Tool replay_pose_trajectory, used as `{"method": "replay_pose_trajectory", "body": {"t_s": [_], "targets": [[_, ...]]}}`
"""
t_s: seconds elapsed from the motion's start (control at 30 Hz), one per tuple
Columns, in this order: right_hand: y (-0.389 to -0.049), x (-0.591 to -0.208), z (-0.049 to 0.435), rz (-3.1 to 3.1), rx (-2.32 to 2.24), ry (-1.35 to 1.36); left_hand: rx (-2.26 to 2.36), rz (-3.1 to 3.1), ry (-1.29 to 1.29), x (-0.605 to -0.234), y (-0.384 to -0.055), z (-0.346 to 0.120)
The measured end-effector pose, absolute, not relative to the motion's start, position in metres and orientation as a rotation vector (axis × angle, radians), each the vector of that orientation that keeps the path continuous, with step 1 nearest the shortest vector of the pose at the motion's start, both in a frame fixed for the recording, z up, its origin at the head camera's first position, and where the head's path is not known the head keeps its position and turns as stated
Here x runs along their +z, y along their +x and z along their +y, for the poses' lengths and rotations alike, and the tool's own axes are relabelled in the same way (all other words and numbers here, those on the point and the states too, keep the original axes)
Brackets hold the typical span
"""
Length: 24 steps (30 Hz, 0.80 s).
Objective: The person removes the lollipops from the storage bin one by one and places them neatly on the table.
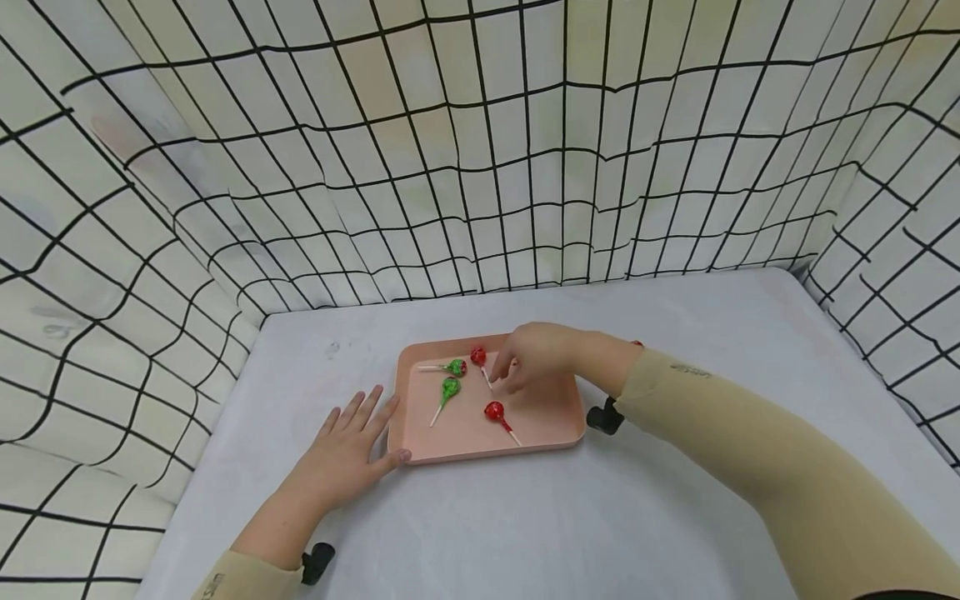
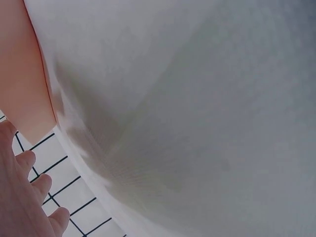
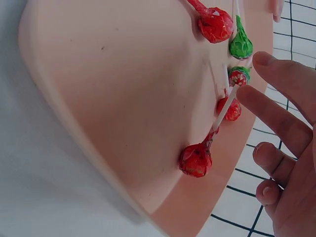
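A pink tray (image 1: 442, 446) holds two green lollipops (image 1: 449, 390) and several red lollipops (image 1: 495, 411). My right hand (image 1: 536, 354) is over its right part, fingers bent downward. In the right wrist view, the stick of the nearest red lollipop (image 3: 196, 160) reaches the index fingertip, while the thumb stands apart from it. That lollipop is hidden behind the hand in the head view. My left hand (image 1: 348, 454) lies spread at the tray's left side, its thumb at the front left corner. The left wrist view has only part of that hand (image 2: 24, 197) beside the tray wall (image 2: 24, 74).
A white cloth (image 1: 510, 525) covers the table. White walls with a black grid (image 1: 525, 167) enclose the back and sides. A small red thing (image 1: 637, 342) peeks out behind the right forearm, mostly hidden. Black wrist devices (image 1: 603, 417) sit on both arms.
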State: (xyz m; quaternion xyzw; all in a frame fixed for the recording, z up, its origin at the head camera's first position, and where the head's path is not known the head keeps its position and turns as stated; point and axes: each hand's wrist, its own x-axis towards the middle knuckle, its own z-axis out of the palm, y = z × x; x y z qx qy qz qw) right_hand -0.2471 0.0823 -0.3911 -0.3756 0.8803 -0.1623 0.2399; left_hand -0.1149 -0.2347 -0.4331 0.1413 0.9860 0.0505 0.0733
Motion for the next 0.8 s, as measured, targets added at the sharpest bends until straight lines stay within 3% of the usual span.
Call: {"method": "replay_pose_trajectory", "body": {"t_s": [0.8], "targets": [[-0.236, -0.398, 0.049, 2.391, -0.196, -1.118, 0.149, 2.976, 0.425, -0.434, -0.114, -0.236]]}}
